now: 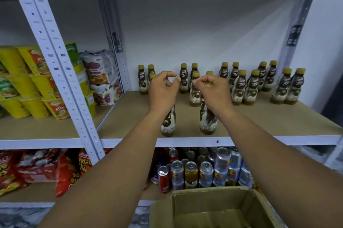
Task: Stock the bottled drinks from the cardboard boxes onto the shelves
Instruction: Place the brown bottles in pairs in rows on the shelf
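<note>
Bottles: left bottle (168,122), right bottle (207,122) at shelf (130,121) front, 6 o'clock of rows (239,88).
Right hand (212,91): pinches right bottle's cap (210,85).
Left hand (163,91): over left bottle; grip cannot be told.
Method: seat bases flat, release straight up.

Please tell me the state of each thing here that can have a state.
Left front bottle: upright, top hidden.
Right front bottle: upright, capped.
Left hand: curled above left front bottle, grip unclear.
Right hand: holds right front bottle's cap.
Back bottles: upright, capped.
Cardboard box: open.
</note>
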`<state>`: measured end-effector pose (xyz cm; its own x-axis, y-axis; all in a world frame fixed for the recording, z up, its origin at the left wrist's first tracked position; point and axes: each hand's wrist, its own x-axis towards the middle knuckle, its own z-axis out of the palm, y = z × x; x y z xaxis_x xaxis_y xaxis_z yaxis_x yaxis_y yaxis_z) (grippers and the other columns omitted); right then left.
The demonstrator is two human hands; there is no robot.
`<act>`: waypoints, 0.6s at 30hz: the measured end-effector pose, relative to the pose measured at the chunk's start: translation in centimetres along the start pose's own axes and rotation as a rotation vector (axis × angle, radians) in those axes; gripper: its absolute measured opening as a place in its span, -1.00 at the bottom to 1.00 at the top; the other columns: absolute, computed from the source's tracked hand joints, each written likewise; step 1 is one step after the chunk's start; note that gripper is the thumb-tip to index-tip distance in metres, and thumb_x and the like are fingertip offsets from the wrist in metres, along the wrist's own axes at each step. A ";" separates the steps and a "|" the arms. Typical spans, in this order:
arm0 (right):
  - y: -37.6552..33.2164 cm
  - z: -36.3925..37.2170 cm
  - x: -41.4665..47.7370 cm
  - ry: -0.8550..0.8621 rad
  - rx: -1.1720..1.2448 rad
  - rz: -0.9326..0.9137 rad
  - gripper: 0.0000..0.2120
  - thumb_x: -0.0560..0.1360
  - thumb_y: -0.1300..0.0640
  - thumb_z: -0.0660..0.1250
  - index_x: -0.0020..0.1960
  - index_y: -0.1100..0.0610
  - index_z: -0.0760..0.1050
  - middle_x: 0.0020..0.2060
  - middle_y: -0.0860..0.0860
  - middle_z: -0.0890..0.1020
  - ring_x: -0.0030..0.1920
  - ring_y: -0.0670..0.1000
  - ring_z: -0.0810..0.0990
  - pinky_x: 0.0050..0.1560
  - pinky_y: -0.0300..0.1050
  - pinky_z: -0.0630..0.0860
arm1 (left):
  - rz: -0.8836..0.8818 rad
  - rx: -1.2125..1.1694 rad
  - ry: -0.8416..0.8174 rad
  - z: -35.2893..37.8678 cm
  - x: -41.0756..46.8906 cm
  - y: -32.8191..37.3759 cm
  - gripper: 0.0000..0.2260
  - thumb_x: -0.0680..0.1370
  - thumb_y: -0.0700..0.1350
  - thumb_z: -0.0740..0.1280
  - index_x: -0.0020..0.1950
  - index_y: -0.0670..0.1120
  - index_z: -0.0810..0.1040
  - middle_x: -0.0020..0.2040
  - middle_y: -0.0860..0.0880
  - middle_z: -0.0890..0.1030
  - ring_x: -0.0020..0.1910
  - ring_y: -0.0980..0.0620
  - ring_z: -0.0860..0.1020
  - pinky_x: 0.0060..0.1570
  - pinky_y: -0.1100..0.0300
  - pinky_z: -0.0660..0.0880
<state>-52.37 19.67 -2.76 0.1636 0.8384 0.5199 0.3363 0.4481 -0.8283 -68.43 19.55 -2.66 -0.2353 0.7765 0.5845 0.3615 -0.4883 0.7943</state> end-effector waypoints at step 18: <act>6.0 2.9 3.3 0.014 0.062 0.072 -0.86 0.50 0.05 0.48 -0.24 -0.11 0.67 -0.39 -0.24 0.64 -0.29 -0.13 0.57 -0.14 -0.14 0.49 | -0.058 0.002 0.014 3.1 3.2 -6.1 -0.93 0.60 -0.08 0.42 0.07 0.01 0.64 -0.24 -0.13 0.66 -0.36 0.10 0.54 -0.29 0.20 0.51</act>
<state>-52.49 26.04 -6.63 0.1986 0.8650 0.4608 0.2654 0.4052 -0.8749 -68.65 26.26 -6.11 -0.2689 0.7976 0.5399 0.3489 -0.4418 0.8265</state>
